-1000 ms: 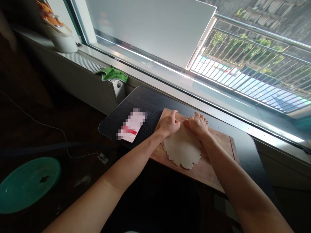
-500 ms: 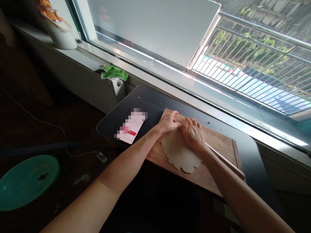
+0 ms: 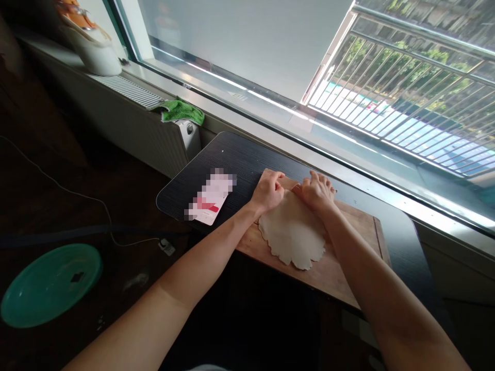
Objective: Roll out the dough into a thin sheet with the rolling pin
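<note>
A thin sheet of dough [image 3: 293, 232] with a ragged near edge lies on a wooden board [image 3: 336, 275]. At its far left edge, my left hand [image 3: 268, 190] is closed, its curled fingers gripping the dough's rim. My right hand [image 3: 319, 190] rests at the far right edge of the dough, fingers stretched out and somewhat spread, with the thumb side touching the rim. What lies under its palm is hidden. My right forearm covers part of the board, and no rolling pin shows there now.
The board sits on a black table [image 3: 201, 159]. Left of my left hand lies a phone [image 3: 209, 206] with a blurred screen. A radiator [image 3: 154, 129] carries a green cloth [image 3: 180, 111] beside the window. A green basin [image 3: 50, 286] stands on the floor near a power plug [image 3: 166, 247].
My right hand has slid rightward and away from me, uncovering more dough. My left hand has curled more tightly. The rolling pin formerly seen beside my right forearm is out of sight.
</note>
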`<state>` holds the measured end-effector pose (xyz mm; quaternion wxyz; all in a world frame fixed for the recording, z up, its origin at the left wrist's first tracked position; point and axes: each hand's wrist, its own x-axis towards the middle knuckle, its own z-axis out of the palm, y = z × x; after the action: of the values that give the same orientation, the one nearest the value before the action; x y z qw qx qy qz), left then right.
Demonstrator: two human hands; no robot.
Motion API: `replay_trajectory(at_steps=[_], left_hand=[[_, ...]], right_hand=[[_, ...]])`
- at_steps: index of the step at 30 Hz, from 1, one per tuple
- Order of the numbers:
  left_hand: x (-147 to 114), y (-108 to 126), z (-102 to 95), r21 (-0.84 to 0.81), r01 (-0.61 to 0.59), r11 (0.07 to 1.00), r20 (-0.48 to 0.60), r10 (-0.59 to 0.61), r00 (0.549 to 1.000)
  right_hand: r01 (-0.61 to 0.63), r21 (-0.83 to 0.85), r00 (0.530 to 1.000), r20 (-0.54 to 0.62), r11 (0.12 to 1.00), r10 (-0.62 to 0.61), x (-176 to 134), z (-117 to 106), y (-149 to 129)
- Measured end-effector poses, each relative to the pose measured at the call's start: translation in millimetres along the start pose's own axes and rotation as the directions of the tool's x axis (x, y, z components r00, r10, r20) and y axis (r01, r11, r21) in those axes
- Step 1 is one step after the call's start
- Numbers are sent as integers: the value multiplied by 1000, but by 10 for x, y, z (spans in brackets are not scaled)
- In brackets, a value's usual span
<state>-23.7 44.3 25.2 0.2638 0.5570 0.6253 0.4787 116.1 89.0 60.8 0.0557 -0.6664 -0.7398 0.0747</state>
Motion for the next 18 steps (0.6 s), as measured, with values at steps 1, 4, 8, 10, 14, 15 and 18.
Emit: replay_trajectory(at_steps=[1,4,8,10,14,15,18], left_hand=[[-17,6,4,2,1,1000,-16,-1,1000],[-53,18,8,-19,-10,1000,-51,9,999],[-70,20,3,-39,-26,999,-74,24,997],[-76,20,-3,-34,-15,999,-83,13,996],[-82,4,4,-52,-20,998,-110,14,994],[-81,-7,11,-63,-32,997,-123,24,992],[-73,-49,42,-99,-79,992,-176,61,983]], right_hand=[[-50,22,998,34,998,50,39,-12,0],[23,52,998,59,998,-26,11,-3,-18],[103,24,995,-9,994,-103,-35,7,-36],[15,28,1000,-18,1000,-15,-7,-14,-42],[51,55,998,32,997,-53,-75,11,-57],[95,53,995,31,994,-97,-91,30,-51],[143,-10,989,-31,990,-144,4,61,9]])
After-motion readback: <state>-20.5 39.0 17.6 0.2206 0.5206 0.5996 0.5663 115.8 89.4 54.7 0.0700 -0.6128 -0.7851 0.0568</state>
